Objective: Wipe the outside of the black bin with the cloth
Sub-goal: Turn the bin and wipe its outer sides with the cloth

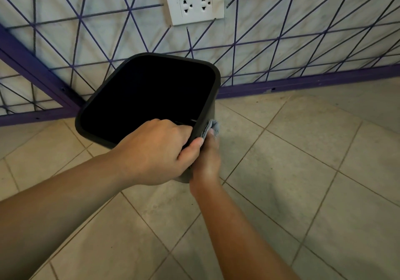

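Hands grip black bin over seemingly dusty tiled floor.

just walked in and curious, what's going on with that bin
A person is cleaning a black bin near a wall with a power socket. The left hand grips the bin's near rim, fingers curled inside and thumb outside, holding it tilted above the tiled floor. The right hand presses a grey cloth against the bin's outer right side. How much of the outside is already wiped cannot be told.
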A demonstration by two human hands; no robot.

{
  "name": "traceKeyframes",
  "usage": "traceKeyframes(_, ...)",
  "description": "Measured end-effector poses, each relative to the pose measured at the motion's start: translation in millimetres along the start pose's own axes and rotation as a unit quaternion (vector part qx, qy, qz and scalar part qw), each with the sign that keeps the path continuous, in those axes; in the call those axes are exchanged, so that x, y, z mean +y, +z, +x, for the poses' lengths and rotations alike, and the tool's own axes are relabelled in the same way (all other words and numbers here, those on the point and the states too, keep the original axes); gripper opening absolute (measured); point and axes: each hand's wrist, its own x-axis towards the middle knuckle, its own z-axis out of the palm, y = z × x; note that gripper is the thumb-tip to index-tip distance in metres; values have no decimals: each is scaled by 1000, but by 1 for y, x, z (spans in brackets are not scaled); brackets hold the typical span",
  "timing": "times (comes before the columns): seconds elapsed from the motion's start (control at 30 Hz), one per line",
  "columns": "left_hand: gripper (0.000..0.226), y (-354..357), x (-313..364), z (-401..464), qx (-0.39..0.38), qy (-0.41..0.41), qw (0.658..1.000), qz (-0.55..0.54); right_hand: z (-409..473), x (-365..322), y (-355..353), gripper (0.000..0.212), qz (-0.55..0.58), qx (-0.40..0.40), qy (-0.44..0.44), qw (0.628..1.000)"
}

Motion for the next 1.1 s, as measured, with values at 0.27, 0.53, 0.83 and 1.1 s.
traceKeyframes(0.27,45,1,-1,0,11,-6,1000,-4,47,14,-9,106,0,-14,20,1000)
traceKeyframes(0.53,43,0,0,1,11,-3,1000,-11,51,22,-13,103,-19,-7,-36,999)
traceKeyframes(0.83,41,-1,1,-1,9,-3,1000,-23,44,25,-12,122,-54,4,-31,998)
traceKeyframes(1.1,40,-1,0,0,4,3,1000,-12,36,14,-11,107,-20,-20,-8,1000)
